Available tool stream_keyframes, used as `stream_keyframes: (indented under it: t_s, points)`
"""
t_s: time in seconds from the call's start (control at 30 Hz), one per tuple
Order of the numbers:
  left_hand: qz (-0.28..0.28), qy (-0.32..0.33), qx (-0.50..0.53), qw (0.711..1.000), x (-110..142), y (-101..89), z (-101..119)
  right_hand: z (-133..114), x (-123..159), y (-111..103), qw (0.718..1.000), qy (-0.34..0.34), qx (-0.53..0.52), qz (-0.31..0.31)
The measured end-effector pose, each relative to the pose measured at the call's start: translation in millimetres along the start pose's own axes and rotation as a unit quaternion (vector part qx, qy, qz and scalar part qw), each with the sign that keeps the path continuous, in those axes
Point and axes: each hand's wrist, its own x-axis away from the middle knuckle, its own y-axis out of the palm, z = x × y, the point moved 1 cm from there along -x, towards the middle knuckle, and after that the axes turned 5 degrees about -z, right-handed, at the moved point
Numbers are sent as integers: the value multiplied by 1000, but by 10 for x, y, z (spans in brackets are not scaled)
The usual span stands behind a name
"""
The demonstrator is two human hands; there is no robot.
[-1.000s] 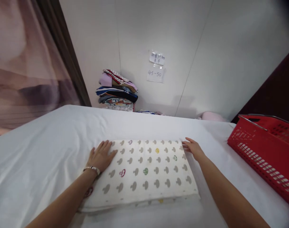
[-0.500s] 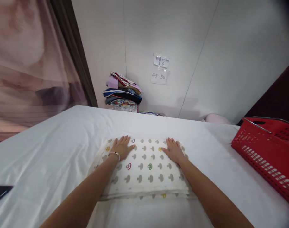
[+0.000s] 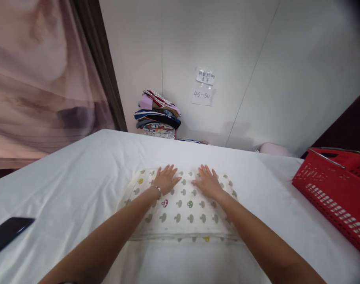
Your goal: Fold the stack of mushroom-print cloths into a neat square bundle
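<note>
A folded cream cloth [image 3: 182,215] printed with small mushroom shapes lies on the white-sheeted bed [image 3: 64,177] in front of me. My left hand [image 3: 166,179], with a bracelet at the wrist, lies flat on the cloth's far edge, fingers spread. My right hand [image 3: 207,182] lies flat beside it, also open, palm down on the cloth. The two hands are close together near the middle of the far edge.
A red plastic basket [image 3: 333,189] stands at the right edge of the bed. A black phone [image 3: 8,232] lies at the left. A stack of folded clothes [image 3: 157,114] sits against the wall, under two paper notes [image 3: 204,86]. A curtain [image 3: 34,79] hangs left.
Both hands slid from the cloth's outer sides inward to the middle of its far edge. The view shifted, bringing the black phone into sight at the left.
</note>
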Motion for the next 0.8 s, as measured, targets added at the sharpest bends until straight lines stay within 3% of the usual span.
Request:
stream_keyframes:
  t_s: [0.07,0.17,0.27,0.4,0.53,0.67,0.8]
  points:
    - [14,17,-9,1000,11,55,36,-234,-60,28,998,-61,8,10]
    - [-16,-44,7,999,-1,160,-56,-387,-131,176,998,-53,3,-29]
    - [-35,-59,28,997,-32,185,-148,-350,-167,318,999,-39,-1,-35]
    - [-59,-41,54,996,-33,55,-264,-257,-198,415,999,-41,2,-22]
    - [-35,-108,37,993,113,-51,-581,-207,-218,466,999,-48,-2,-18]
    - [-43,-141,36,988,233,6,-803,-227,-237,482,998,-52,-11,-32]
    - [-49,-144,20,988,209,58,-802,-280,-223,361,997,-46,-26,-50]
